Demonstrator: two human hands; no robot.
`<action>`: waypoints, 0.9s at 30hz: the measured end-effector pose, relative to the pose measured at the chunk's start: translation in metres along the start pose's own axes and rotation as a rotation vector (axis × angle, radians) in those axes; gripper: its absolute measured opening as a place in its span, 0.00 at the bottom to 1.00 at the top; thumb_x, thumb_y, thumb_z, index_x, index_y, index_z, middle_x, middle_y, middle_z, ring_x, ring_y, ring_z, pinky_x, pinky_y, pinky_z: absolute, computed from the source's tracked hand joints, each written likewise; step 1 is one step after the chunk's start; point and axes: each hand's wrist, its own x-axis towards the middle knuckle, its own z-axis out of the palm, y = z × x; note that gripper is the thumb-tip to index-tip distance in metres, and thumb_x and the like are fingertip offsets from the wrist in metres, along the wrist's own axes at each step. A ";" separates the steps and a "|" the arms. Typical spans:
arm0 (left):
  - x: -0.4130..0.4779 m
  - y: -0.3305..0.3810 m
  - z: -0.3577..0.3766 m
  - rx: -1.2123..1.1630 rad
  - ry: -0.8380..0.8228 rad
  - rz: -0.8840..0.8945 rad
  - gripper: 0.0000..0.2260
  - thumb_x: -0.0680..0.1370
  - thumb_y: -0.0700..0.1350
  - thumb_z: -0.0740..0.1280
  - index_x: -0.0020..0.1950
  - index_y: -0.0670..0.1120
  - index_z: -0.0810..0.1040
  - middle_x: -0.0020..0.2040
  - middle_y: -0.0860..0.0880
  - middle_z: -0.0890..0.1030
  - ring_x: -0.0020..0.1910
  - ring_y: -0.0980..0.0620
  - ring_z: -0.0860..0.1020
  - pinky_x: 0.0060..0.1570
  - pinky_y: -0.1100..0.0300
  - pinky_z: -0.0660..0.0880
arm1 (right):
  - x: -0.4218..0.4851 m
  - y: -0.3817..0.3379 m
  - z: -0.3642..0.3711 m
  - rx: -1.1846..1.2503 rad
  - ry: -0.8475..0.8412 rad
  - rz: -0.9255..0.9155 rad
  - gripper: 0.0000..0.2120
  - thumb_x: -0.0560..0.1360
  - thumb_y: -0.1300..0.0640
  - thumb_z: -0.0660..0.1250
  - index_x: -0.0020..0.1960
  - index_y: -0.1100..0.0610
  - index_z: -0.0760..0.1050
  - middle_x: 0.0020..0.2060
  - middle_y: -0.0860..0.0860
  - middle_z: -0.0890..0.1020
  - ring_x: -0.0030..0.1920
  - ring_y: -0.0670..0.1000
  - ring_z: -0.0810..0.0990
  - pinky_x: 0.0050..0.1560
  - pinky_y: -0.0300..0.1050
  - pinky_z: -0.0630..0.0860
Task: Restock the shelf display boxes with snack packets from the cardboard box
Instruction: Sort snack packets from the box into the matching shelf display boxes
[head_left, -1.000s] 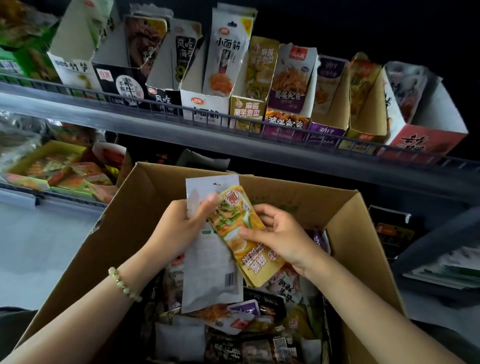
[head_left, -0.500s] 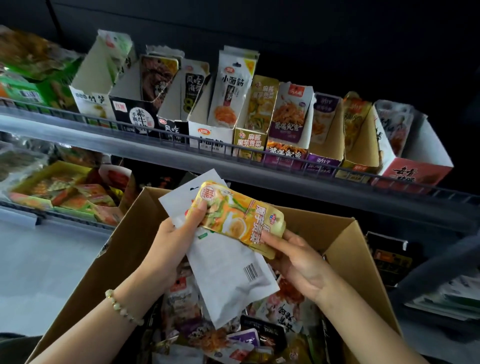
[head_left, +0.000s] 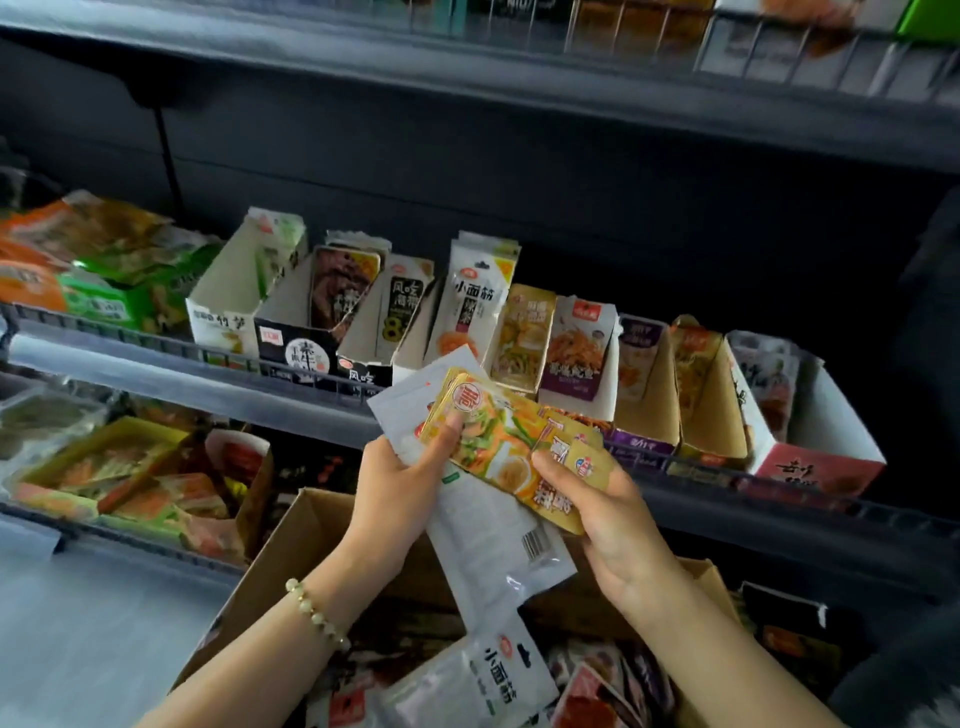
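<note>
A small stack of yellow snack packets is held between both hands above the cardboard box. My left hand pinches its upper end together with a long white packet that hangs behind. My right hand grips the stack's lower end. Just beyond the hands a row of shelf display boxes stands along the wire-fronted shelf; one display box shows a matching yellow packet. More packets lie loose inside the cardboard box.
Further display boxes, a white one at the left and a red-fronted one at the right, stand on the same shelf. A lower shelf at left carries a tray of orange-green packets. Another shelf hangs overhead.
Both hands have risen out of the cardboard box with the yellow and white packets, up to the front of the display box row. The view has tilted upward.
</note>
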 end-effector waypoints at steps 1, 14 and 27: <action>0.007 0.004 0.003 0.006 -0.013 0.012 0.05 0.76 0.47 0.68 0.46 0.46 0.81 0.40 0.53 0.86 0.39 0.56 0.84 0.34 0.65 0.79 | 0.007 -0.008 0.000 -0.030 0.019 -0.025 0.23 0.64 0.57 0.75 0.58 0.57 0.78 0.49 0.54 0.85 0.51 0.53 0.84 0.54 0.50 0.78; 0.110 0.055 -0.027 0.111 0.142 0.056 0.11 0.77 0.52 0.67 0.42 0.45 0.79 0.41 0.48 0.85 0.38 0.51 0.83 0.39 0.56 0.78 | 0.142 -0.146 -0.004 -0.917 0.072 -0.435 0.09 0.70 0.62 0.75 0.49 0.60 0.80 0.44 0.53 0.83 0.43 0.49 0.81 0.44 0.43 0.76; 0.136 0.067 -0.035 0.118 0.100 0.097 0.12 0.76 0.52 0.67 0.43 0.44 0.80 0.38 0.50 0.86 0.37 0.51 0.83 0.36 0.57 0.76 | 0.261 -0.101 0.035 -1.649 -0.196 -0.360 0.24 0.66 0.51 0.77 0.58 0.58 0.75 0.54 0.55 0.79 0.53 0.57 0.79 0.45 0.44 0.72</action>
